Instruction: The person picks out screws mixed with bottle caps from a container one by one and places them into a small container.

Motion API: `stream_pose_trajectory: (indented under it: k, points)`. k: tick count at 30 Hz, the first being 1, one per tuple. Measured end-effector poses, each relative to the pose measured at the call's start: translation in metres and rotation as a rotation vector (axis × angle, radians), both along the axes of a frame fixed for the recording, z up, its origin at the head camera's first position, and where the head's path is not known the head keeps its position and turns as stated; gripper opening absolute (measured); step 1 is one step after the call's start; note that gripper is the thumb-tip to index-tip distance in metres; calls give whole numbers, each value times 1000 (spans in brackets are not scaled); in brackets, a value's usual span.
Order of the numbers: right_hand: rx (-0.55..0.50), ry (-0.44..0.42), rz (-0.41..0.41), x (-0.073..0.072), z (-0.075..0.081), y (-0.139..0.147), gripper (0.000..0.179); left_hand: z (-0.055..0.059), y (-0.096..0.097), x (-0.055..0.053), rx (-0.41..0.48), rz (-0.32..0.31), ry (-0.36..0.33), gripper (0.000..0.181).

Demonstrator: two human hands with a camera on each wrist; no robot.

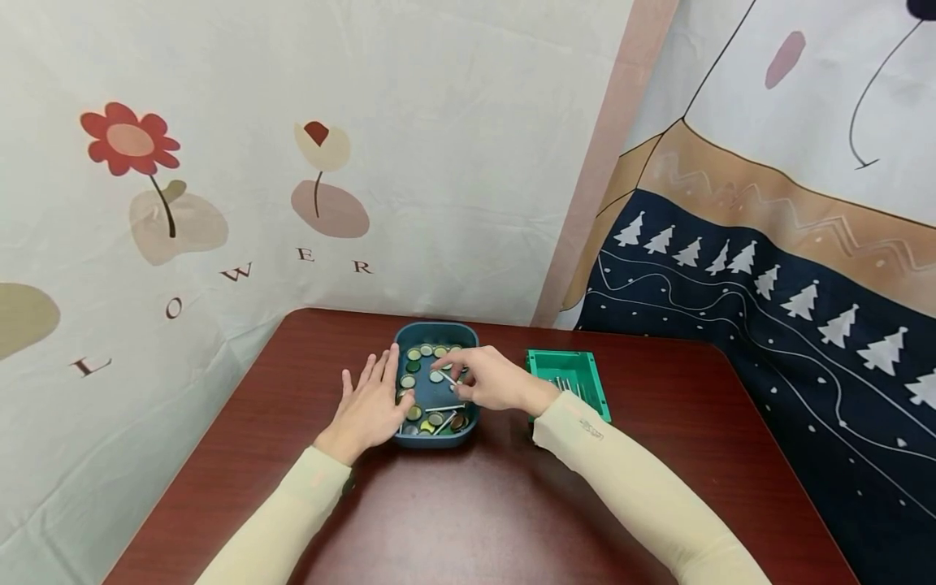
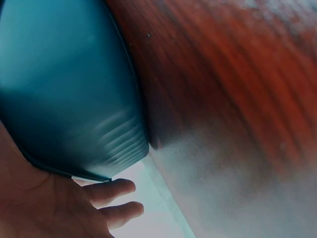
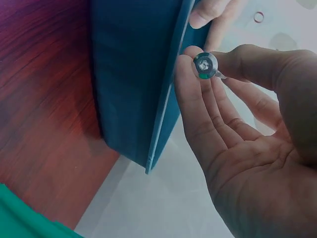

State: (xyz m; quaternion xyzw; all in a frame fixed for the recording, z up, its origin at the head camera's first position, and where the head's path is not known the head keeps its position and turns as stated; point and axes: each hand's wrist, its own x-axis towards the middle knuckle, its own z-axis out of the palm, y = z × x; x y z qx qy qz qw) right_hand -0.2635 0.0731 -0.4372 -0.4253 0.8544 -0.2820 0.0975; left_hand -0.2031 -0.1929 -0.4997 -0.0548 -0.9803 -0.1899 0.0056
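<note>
My right hand (image 1: 499, 380) is over the blue plastic tub (image 1: 436, 442), pinching a long silver screw (image 1: 448, 379) between thumb and fingertips. In the right wrist view the round metal head of that screw (image 3: 205, 65) faces the camera, with a recess in its middle. Along the left rim of the tub lies my left hand (image 1: 368, 410), its fingers straight and spread. Inside the tub are several bottle caps (image 1: 413, 413) and a few more screws (image 1: 444, 408) near the front end. The left wrist view shows the tub's ribbed outer wall (image 2: 119, 136) beside the palm.
Right of the tub stands a green box (image 1: 563, 363) with several screws (image 1: 561, 383) in it, partly hidden by my right forearm. Both sit on a reddish-brown table (image 1: 453, 512). Behind it hang a printed flower cloth (image 1: 453, 162) and a dark cloth with white trees (image 1: 680, 292).
</note>
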Motion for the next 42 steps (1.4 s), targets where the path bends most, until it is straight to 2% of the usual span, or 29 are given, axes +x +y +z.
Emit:
stream_pose_trajectory:
  k: [10,19,32,42]
  points:
    - [-60,-74,-100,4,6,15,51,-1,0,0,4,0,3,92]
    - [-106,-55,-132,3,5,28,54,-1,-2,0,3,0,3,92]
    - [-107,-102,-180,5,8,58,50,-1,-1,-1,-2,-1,7,91]
    - [-98,-128,-227,1,4,85,48,-1,-1,-1,-2,0,5,92]
